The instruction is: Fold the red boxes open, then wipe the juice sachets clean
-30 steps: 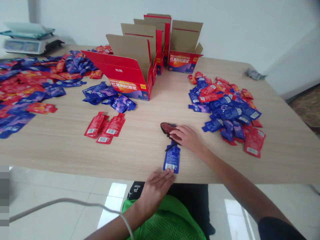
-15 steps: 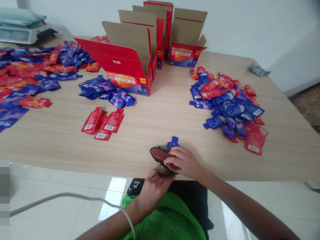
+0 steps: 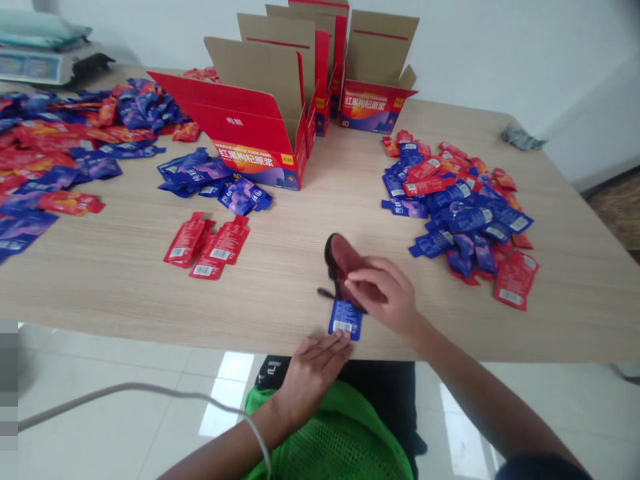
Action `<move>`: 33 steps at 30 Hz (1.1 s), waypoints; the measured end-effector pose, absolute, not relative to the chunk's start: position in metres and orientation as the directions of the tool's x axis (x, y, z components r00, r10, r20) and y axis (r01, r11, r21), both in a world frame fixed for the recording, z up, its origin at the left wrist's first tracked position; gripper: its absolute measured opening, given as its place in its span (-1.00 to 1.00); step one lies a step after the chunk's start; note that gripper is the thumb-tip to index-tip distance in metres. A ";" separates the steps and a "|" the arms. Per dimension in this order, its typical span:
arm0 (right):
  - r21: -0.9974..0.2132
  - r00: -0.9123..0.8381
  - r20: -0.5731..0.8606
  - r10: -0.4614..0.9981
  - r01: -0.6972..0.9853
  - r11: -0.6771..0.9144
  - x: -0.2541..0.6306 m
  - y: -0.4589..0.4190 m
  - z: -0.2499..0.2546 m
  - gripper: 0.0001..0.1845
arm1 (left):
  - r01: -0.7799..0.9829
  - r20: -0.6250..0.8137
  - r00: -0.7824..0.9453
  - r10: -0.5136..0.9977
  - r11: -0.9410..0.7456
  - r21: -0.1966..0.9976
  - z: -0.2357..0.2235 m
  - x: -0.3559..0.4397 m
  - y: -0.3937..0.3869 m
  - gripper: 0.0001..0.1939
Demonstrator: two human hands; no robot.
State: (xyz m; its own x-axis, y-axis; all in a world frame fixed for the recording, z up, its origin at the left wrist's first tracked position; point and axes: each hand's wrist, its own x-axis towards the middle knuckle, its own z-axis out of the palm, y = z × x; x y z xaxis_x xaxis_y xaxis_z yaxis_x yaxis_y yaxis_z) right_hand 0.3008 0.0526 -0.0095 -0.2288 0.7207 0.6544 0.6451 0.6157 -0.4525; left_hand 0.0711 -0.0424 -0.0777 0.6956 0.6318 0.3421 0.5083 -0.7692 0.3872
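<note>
A blue sachet (image 3: 345, 320) lies flat at the near edge of the wooden table (image 3: 300, 267). My left hand (image 3: 313, 373) reaches up from below, its fingertips stretched out and pressing on the sachet's near end. My right hand (image 3: 387, 293) grips a dark red cloth (image 3: 343, 260) and holds it down on the far part of the sachet, covering the spout end.
A heap of blue and red sachets (image 3: 460, 213) lies to the right. Red sachets (image 3: 207, 247) and blue sachets (image 3: 210, 180) sit left of centre. Open red cartons (image 3: 260, 140) stand behind. A large sachet heap (image 3: 60, 153) and a scale (image 3: 45, 63) are far left.
The cloth in my right hand slid toward me over the sachet half a second ago, then back away. My left fingertips are again flat on the sachet's near end.
</note>
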 end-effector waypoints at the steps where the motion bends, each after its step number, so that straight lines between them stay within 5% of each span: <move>1: -0.448 -0.327 0.614 0.718 0.604 0.659 0.295 0.037 -0.011 -0.76 | 0.511 0.336 0.690 0.641 -0.760 0.401 -0.078 0.071 -0.043 -0.68; 5: -0.456 -0.566 0.440 0.697 0.528 0.716 0.285 0.003 -0.037 -0.85 | 0.516 0.309 0.681 0.664 -0.734 0.441 -0.076 0.071 -0.044 -0.73; 14: -0.315 -0.437 0.449 0.779 0.739 0.596 0.322 0.097 -0.058 -0.84 | 0.512 0.293 0.727 0.621 -0.775 0.370 -0.071 0.071 -0.043 -0.63; 17: -0.320 -0.259 0.556 0.790 0.810 0.491 0.334 0.112 -0.047 -0.85 | 0.514 0.290 0.719 0.631 -0.764 0.389 -0.065 0.073 -0.039 -0.71; 21: -0.541 0.180 0.678 0.713 0.779 0.318 0.345 0.086 -0.027 -0.84 | 0.482 0.285 0.695 0.660 -0.722 0.497 -0.043 0.076 -0.022 -0.71; 26: -0.735 0.481 0.543 0.688 0.669 0.112 0.360 0.026 -0.023 -0.79 | 0.606 0.286 0.551 0.784 -0.611 0.510 -0.031 0.090 0.002 -0.77; 33: -0.873 0.653 0.308 0.692 0.483 -0.067 0.371 -0.023 -0.059 -0.64 | 0.769 0.232 0.480 0.846 -0.533 0.353 -0.051 0.115 -0.011 -0.32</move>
State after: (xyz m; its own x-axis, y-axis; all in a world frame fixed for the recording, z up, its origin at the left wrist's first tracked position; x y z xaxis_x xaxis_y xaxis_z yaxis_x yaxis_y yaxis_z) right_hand 0.3712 -0.0230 -0.0589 0.6531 0.6917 0.3083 0.4834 -0.0673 -0.8728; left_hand 0.1146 -0.0112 -0.0507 0.4801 0.8460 0.2321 0.7689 -0.5331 0.3528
